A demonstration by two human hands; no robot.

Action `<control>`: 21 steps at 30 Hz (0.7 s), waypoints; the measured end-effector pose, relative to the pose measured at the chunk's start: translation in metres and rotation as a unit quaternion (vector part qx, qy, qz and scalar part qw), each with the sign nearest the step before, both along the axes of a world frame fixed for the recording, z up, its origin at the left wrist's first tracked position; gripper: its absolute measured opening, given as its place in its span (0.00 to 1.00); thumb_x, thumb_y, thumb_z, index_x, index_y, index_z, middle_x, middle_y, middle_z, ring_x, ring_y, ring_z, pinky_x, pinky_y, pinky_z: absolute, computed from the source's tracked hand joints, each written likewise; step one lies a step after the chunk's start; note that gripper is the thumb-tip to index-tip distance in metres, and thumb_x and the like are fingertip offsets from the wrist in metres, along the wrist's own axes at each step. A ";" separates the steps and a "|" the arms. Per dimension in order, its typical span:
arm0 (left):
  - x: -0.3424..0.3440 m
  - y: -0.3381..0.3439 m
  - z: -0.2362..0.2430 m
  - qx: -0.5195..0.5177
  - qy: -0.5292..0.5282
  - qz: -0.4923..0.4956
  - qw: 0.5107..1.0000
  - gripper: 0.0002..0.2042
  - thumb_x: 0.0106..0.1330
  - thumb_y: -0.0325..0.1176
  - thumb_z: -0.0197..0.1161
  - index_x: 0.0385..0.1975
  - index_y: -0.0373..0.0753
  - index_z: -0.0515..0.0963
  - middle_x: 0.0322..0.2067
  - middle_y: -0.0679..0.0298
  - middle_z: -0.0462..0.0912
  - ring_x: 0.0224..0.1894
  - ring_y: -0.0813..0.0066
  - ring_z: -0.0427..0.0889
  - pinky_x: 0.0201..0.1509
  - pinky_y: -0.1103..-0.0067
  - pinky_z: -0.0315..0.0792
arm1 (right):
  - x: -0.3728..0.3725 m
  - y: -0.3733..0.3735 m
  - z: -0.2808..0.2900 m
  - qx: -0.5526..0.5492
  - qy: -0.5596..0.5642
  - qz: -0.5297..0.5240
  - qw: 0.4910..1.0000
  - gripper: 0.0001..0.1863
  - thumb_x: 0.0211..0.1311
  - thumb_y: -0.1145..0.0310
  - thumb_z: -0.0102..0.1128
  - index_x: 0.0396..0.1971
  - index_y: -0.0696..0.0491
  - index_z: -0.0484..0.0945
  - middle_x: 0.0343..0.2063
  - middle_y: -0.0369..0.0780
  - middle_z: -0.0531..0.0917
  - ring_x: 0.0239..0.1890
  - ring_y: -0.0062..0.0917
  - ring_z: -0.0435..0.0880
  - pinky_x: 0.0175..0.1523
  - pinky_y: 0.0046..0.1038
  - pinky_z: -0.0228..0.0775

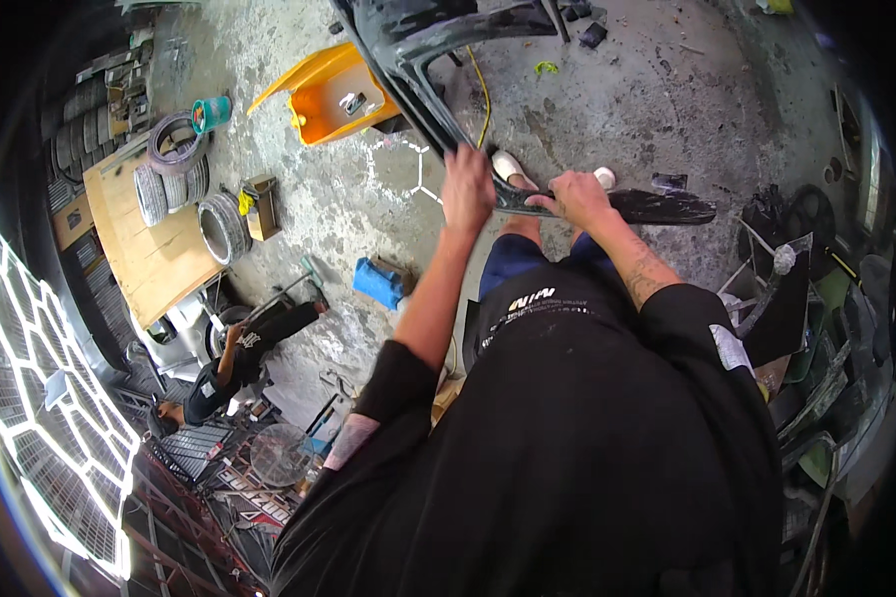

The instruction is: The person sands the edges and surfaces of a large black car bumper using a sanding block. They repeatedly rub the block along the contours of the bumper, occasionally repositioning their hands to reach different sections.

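Observation:
A long dusty black vehicle body panel [667,205] reaches from the top of the head view down past my feet, bending to a tapered strip at the right. My left hand [466,189] is closed on the panel along its upper, slanting stretch. My right hand [579,199] grips its lower stretch just left of the tapered end, thumb lying toward the left. Part of the panel is hidden under both hands. My white shoes [508,166] show just behind it.
An orange plastic panel [324,119] lies beyond, near a yellow cable [486,99]. Tyres [224,224], a plywood board [149,259] and a blue bundle [376,284] are leftward. Another person [229,368] works at lower left. Scrap parts [786,318] are piled at right; a lit ceiling fixture [55,398] glows far left.

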State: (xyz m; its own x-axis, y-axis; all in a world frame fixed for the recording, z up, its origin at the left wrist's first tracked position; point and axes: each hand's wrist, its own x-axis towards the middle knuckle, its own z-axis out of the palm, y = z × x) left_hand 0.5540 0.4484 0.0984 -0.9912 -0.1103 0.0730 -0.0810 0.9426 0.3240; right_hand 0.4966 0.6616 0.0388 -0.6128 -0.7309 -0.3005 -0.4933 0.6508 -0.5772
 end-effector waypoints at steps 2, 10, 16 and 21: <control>0.043 0.019 -0.006 0.072 -0.088 -0.003 0.994 0.11 0.63 0.28 0.65 0.45 0.37 0.80 0.43 0.54 0.74 0.50 0.46 0.74 0.54 0.60 0.76 | 0.000 0.002 -0.002 0.015 -0.031 -0.004 0.999 0.36 0.62 0.30 0.59 0.28 0.54 0.88 0.25 0.48 0.87 0.33 0.45 0.89 0.40 0.44 0.81; 0.011 -0.004 -0.002 -0.013 -0.061 -0.062 0.996 0.09 0.63 0.27 0.66 0.41 0.35 0.78 0.43 0.52 0.75 0.47 0.45 0.75 0.54 0.59 0.72 | -0.006 -0.002 0.004 0.015 -0.033 0.007 0.999 0.40 0.59 0.28 0.59 0.30 0.58 0.87 0.29 0.50 0.87 0.37 0.48 0.89 0.44 0.45 0.81; 0.028 -0.036 0.032 0.212 -0.032 0.045 0.976 0.09 0.64 0.29 0.72 0.40 0.34 0.82 0.38 0.55 0.80 0.37 0.58 0.82 0.42 0.67 0.75 | -0.026 -0.013 0.012 0.046 -0.095 0.029 0.994 0.37 0.45 0.32 0.74 0.29 0.57 0.87 0.29 0.50 0.88 0.39 0.48 0.88 0.45 0.44 0.80; -0.022 -0.140 0.044 0.226 -0.035 0.033 0.973 0.09 0.65 0.29 0.71 0.42 0.34 0.82 0.38 0.56 0.80 0.37 0.64 0.79 0.40 0.71 0.72 | -0.031 -0.037 0.011 0.008 -0.190 -0.049 0.980 0.29 0.43 0.40 0.79 0.35 0.51 0.88 0.34 0.46 0.88 0.41 0.44 0.88 0.44 0.43 0.79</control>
State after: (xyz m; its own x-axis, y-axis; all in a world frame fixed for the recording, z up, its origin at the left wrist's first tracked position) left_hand 0.5318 0.3087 0.1428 -0.9819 -0.1782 -0.0648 -0.1725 0.6978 0.6952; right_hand 0.4658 0.6247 0.0498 -0.5204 -0.6679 -0.5321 -0.1792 0.6947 -0.6966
